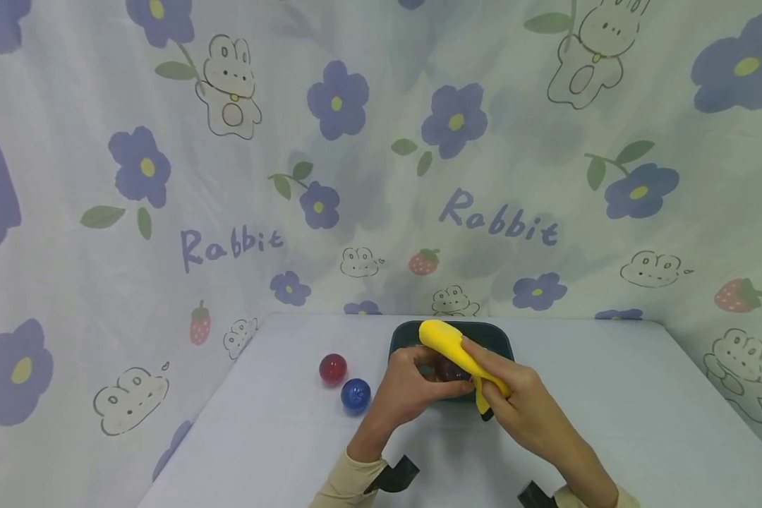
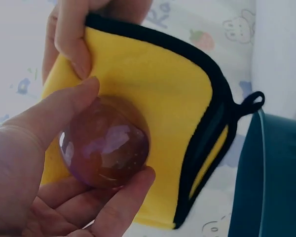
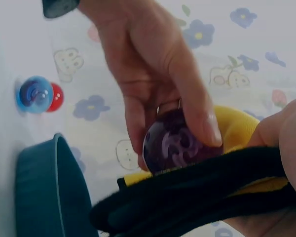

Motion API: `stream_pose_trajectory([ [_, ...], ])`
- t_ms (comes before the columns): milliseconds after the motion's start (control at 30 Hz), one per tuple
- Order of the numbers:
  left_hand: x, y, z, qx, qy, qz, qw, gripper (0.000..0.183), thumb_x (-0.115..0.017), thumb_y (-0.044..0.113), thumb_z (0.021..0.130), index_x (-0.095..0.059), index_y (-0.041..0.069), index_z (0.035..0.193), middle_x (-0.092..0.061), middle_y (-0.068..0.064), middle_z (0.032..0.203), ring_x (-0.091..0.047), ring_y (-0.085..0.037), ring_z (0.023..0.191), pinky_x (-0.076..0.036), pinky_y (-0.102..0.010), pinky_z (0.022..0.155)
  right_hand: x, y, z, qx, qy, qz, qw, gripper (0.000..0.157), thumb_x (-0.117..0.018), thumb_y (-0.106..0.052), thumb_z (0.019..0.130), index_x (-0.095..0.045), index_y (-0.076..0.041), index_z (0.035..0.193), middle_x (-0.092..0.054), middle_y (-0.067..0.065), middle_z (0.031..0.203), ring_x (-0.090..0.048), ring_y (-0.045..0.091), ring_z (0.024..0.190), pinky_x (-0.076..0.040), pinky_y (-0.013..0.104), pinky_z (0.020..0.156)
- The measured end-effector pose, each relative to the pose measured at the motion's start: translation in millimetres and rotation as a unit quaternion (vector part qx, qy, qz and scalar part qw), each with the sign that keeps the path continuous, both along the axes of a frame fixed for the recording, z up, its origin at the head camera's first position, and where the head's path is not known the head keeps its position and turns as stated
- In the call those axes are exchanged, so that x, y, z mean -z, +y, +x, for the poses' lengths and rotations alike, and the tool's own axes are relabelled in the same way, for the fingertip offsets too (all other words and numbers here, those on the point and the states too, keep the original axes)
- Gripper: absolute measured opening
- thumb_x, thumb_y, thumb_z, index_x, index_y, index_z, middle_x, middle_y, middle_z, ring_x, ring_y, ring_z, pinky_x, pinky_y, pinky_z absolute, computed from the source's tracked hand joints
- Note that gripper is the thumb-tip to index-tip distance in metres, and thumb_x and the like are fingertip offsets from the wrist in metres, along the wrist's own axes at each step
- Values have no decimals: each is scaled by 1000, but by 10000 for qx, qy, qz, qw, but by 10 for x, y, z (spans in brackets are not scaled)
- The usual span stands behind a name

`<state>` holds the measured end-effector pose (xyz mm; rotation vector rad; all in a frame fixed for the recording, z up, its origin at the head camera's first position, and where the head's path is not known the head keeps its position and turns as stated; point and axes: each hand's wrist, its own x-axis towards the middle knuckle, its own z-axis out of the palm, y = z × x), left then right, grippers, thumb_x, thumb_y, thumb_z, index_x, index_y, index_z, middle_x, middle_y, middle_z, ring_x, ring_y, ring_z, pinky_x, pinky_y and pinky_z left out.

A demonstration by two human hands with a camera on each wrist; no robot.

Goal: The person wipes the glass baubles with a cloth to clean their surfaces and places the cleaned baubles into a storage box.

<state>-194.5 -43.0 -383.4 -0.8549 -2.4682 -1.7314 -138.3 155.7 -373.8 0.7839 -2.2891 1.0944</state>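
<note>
My left hand point(image 1: 406, 388) holds a clear purple ball point(image 2: 106, 143) between thumb and fingers, up in front of a dark green bin. In the right hand point(image 1: 527, 406) is a yellow cloth point(image 1: 454, 346) with black edging and a small loop, gripped between thumb and fingers. The cloth lies right against the far side of the ball in the left wrist view. In the right wrist view, its black border point(image 3: 187, 192) overlaps the ball's lower part.
The dark green bin point(image 1: 498, 339) stands just behind the hands on a white-covered table point(image 1: 260, 437). Left of the hands, a red ball point(image 1: 333, 370) and a blue ball point(image 1: 355, 396) sit close together. A curtain printed with rabbits and flowers point(image 1: 381, 176) hangs at the back.
</note>
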Motion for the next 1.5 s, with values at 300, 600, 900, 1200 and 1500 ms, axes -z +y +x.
stream_pose_trajectory([
  [300,-48,-2,67,31,179,-159,9997,38,-84,41,76,-71,26,108,-67,6,87,-62,-8,79,-58,-26,73,33,40,-57,-28,-232,112,9997,63,-55,13,89,-47,-13,146,-56,16,142,-56,2,79,-53,15,61],
  [600,-107,-8,110,183,149,302,9993,39,-84,36,77,-71,22,111,-67,1,89,-63,-11,81,-62,-29,73,22,60,-58,6,-826,-321,9961,53,-53,5,94,-48,-10,145,-70,14,114,-52,0,64,-50,18,53],
  [900,-72,5,61,11,90,815,9966,40,-83,32,79,-70,26,117,-72,0,103,-67,-14,88,-62,-29,75,72,34,-65,140,-1090,-513,9926,54,-53,1,96,-44,-10,148,-70,7,100,-48,3,57,-49,20,49],
  [1200,-21,19,14,-551,-5,1029,9932,40,-82,36,79,-71,27,117,-74,5,109,-67,-15,94,-60,-31,80,72,-23,-50,257,-1269,-456,9905,54,-55,-2,97,-41,-6,149,-68,6,93,-48,2,54,-50,20,49],
  [1500,-45,3,12,-824,-243,1205,9890,40,-83,31,78,-71,28,116,-74,6,110,-66,-15,100,-53,-34,94,42,-75,-9,256,-1157,-442,9920,54,-56,0,94,-42,-1,147,-69,16,117,-50,2,57,-52,18,52],
])
